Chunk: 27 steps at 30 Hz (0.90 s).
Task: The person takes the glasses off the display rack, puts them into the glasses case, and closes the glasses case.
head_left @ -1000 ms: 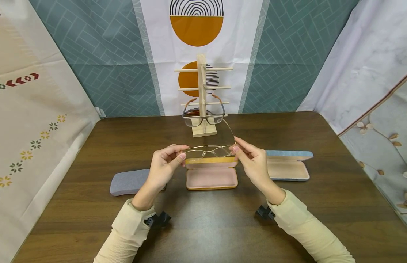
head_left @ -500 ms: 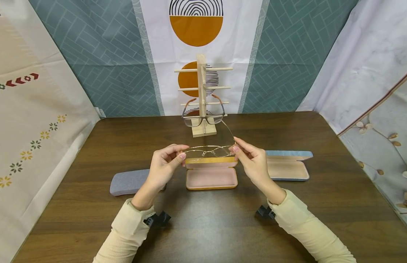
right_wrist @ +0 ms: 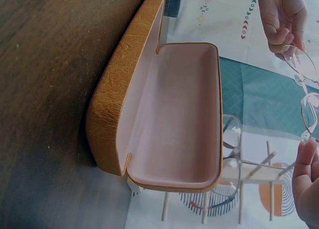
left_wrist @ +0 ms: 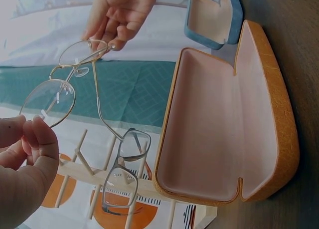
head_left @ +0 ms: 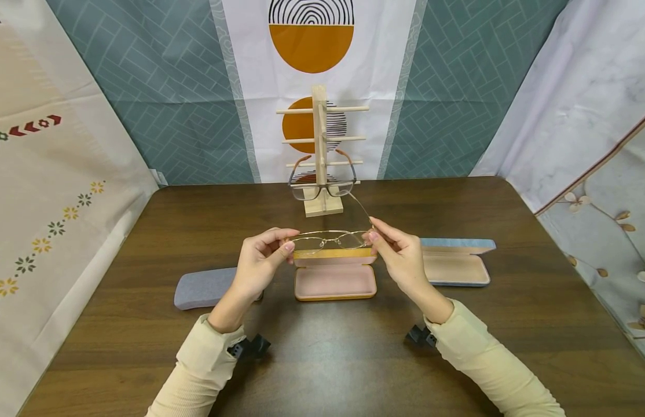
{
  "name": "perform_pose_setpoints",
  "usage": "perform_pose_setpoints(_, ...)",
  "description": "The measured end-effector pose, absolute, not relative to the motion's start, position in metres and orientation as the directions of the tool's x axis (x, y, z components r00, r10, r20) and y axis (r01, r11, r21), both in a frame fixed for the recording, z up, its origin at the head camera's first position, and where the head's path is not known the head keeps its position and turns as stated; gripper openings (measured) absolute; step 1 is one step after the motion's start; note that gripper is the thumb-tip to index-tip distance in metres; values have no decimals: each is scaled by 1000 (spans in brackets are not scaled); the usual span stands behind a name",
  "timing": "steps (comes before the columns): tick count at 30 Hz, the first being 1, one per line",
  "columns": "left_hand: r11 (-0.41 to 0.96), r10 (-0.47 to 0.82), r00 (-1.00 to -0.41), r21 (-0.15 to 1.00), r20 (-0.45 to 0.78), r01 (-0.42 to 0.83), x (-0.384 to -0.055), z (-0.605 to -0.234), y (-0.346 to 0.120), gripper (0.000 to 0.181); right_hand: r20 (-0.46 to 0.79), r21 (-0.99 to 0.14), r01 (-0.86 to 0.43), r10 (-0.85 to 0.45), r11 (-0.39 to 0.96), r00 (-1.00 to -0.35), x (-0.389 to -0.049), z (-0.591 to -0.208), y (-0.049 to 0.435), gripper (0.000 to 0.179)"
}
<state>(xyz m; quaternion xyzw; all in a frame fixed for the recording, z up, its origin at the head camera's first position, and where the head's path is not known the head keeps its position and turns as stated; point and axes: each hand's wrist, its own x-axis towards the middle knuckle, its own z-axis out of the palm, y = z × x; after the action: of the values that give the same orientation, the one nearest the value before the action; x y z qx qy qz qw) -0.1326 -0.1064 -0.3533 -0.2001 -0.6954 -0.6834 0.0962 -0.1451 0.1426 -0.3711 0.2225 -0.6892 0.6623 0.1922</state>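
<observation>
Thin gold-rimmed glasses (head_left: 350, 240) are held up in the air between both hands, lenses side by side. My left hand (head_left: 260, 260) pinches their left end between thumb and fingers. At the other end, my right hand (head_left: 400, 255) grips the frame near the hinge. The right temple points away toward the back, while the left one seems to lie folded across behind the lenses. Beneath and slightly nearer stands a mustard-yellow glasses case (head_left: 335, 284), lid up, with a pink lining; nothing lies in it in the left wrist view.
A grey-blue case (head_left: 205, 288) lies at the left, partly hidden by the left hand. A blue case (head_left: 455, 271) stands open at the right. Behind, a wooden rack (head_left: 320, 124) with several pegs carries dark-framed glasses (head_left: 339, 189). Fabric drapes (head_left: 197, 116) border the table (head_left: 322, 370).
The tip of the gold glasses' right temple has swung slightly left and inward. Both hands and the cases have hardly moved.
</observation>
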Motion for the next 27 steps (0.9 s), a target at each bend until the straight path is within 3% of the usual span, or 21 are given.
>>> perform_pose_setpoints(27, -1, 151, -895, 906, 419, 424, -133, -354, -109, 17, 556, -830, -558, -90, -3, -826, -146, -372, 143, 29)
